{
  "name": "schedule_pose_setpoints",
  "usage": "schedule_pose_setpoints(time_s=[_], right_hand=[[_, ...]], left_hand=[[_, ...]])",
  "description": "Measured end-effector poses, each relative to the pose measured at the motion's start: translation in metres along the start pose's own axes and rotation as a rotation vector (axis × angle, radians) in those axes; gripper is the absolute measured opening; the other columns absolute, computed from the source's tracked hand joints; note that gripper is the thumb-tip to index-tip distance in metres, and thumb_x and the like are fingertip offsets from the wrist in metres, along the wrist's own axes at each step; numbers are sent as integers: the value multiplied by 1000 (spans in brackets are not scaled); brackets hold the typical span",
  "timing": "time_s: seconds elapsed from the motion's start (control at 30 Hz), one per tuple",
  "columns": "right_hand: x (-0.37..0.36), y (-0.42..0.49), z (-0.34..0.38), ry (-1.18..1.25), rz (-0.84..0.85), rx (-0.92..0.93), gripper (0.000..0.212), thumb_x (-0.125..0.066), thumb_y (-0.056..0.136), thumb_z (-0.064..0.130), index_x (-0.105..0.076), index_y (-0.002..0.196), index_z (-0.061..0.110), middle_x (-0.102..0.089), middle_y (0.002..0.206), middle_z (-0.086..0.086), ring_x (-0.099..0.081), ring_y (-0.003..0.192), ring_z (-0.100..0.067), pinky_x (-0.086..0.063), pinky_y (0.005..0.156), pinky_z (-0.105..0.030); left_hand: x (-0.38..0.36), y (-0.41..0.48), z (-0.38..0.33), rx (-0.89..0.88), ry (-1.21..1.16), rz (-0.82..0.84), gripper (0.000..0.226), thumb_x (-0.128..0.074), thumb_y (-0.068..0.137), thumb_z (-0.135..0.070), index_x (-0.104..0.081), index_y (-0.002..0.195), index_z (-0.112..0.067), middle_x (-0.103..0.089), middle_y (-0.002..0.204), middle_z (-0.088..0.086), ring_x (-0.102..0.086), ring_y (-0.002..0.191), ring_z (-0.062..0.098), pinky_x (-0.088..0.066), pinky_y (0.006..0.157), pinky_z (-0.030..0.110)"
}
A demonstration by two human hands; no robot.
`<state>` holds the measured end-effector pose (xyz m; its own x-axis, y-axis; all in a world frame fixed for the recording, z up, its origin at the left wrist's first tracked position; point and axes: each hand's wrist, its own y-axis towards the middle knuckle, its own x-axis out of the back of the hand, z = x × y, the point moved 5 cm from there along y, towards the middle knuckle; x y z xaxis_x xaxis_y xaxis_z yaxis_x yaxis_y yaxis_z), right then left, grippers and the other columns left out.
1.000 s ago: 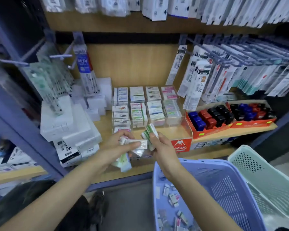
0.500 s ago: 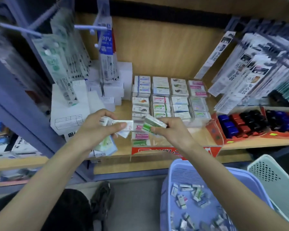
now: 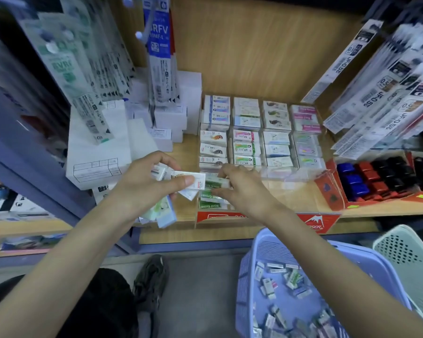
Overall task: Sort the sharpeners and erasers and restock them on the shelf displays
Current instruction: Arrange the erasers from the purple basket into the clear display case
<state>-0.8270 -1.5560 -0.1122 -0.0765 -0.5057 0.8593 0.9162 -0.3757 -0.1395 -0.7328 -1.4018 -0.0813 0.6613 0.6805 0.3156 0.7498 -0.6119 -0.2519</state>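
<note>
Shelf tray (image 3: 321,222), purple basket (image 3: 243,301) hold erasers (image 3: 246,148); left hand (image 3: 144,189) grips several; right hand (image 3: 244,189) pinches green eraser (image 3: 216,185).

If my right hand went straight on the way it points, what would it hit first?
Likely the white eraser pinched in your left hand, just beyond your right hand; depth unclear.

Dim, bluish, softly lit from above. Smears the hanging packs (image 3: 83,76) toward the edges, bows like fisheye, glints faintly on the clear display tray (image 3: 293,175).
</note>
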Motion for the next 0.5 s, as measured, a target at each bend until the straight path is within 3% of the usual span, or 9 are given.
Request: schedule_pose_setpoints(time_s=[0.13,0.17,0.27,0.37,0.5], right_hand=[[0,-5,-14,180,-37,-32,29,-62,90,28,-59,114,14,-49,97,3,-40,107,-20,-36,93,-36],[3,-8,-18,237,-84,-45,28,-62,90,24,-61,115,13,-48,102,2,-41,106,-17,-35,96,-31],[13,-16,-27,378,-209,-91,28,-65,88,17,-62,115,15,-48,88,14,-45,79,0,-35,72,-7],[12,-23,-31,421,-214,-123,24,-70,84,18,-55,102,22,-46,77,17,-46,69,-1,-37,60,-13],[10,-24,-24,226,-213,-67,20,-72,82,21,-54,90,18,-47,72,11,-44,72,-5,-35,60,-18]], left_hand=[[-3,1,0,13,2,12,26,-77,74,-26,-61,93,-15,-64,55,2,-51,46,2,-33,39,12],[-4,2,0,17,5,15,26,-76,74,-27,-61,93,-16,-64,55,2,-51,46,2,-33,39,13],[-4,2,0,18,-2,13,26,-77,74,-26,-61,92,-16,-63,52,0,-50,45,1,-33,40,13],[-2,2,2,27,-8,10,27,-77,72,-30,-62,92,-18,-64,55,2,-52,50,4,-37,48,20],[0,2,3,33,-30,4,30,-78,69,-33,-62,91,-20,-65,57,3,-57,60,10,-39,62,29]])
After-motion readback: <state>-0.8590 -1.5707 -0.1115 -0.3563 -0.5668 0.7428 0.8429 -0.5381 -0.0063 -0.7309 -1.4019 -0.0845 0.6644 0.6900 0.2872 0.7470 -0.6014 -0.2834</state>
